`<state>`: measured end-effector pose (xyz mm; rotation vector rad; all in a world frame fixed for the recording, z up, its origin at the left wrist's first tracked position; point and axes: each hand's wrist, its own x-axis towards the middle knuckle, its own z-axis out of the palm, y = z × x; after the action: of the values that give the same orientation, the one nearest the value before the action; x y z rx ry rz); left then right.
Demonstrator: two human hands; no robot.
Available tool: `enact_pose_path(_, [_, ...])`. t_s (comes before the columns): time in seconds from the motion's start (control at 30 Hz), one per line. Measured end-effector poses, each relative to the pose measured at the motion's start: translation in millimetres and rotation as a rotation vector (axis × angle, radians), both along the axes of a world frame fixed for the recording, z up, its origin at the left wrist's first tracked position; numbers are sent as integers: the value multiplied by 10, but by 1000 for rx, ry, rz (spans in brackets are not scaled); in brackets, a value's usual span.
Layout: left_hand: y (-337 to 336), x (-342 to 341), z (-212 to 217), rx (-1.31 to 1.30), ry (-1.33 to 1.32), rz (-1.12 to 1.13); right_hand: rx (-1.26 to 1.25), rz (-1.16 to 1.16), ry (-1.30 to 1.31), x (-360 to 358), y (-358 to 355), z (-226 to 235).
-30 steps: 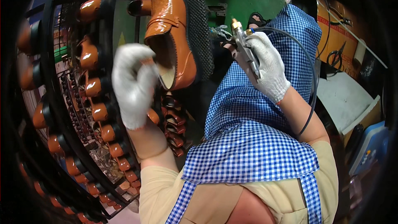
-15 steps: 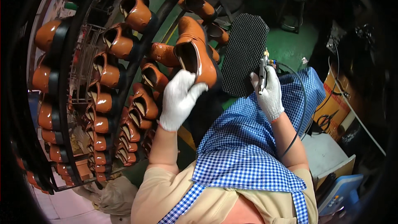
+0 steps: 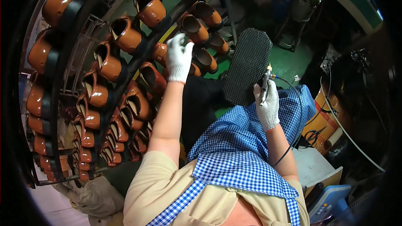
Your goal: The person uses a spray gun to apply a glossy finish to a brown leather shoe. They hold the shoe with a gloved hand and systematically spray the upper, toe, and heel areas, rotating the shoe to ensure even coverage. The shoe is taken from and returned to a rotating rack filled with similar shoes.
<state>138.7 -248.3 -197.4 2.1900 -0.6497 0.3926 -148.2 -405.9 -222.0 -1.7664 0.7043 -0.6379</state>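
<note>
My left hand [image 3: 179,60], in a white knit glove, is raised at a rack of glossy brown leather shoes. Its thumb stands apart from its fingers and nothing shows in its grip. A brown shoe [image 3: 195,29] lies just beyond the fingertips, and another brown shoe [image 3: 159,53] is partly hidden behind the hand. My gloved right hand [image 3: 268,106] is wrapped round a small metal spray gun [image 3: 265,84], its brass tip pointing away from me. A black hose [image 3: 299,98] runs from the gun. Beside it is a dark textured board [image 3: 248,67].
Rows of brown shoes [image 3: 95,88] fill the black rack [image 3: 121,86] on the left. A cloth sack [image 3: 98,196] sits at lower left. On the right are a cardboard box [image 3: 328,119], scissors [image 3: 315,134] and a blue device [image 3: 328,203]. A metal pot [image 3: 303,6] stands on legs at the back.
My left hand has let go of the brown shoe it held and moved up, toward the rack. My right hand still holds the spray gun. The whole view has shifted slightly.
</note>
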Motion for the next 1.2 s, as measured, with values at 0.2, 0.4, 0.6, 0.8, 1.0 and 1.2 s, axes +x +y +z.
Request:
enact_pose_path(0.2, [772,-636,-941,-1168,1237,172,27,-5,-28,33,50,-22])
enact_pose_path(0.4, [548,167,-1160,-1438,1449,154,-37,-7,1,41,37,-38])
enact_pose_path(0.6, [587,-223,-886,-1338,1379,145,-50,8,-5,24,-17,-2])
enact_pose_path(0.8, [1218,-1438,-250,-1187,1466,-165,93,26,-56,-6,0,-106])
enact_pose_path(1.0, [972,-1693,330,-764,1323,-535,-23,-5,-39,26,20,-40])
enact_pose_path(1.2, [278,-1580,545,-552,1420,-643,-181,-20,-113,-197,-14,24])
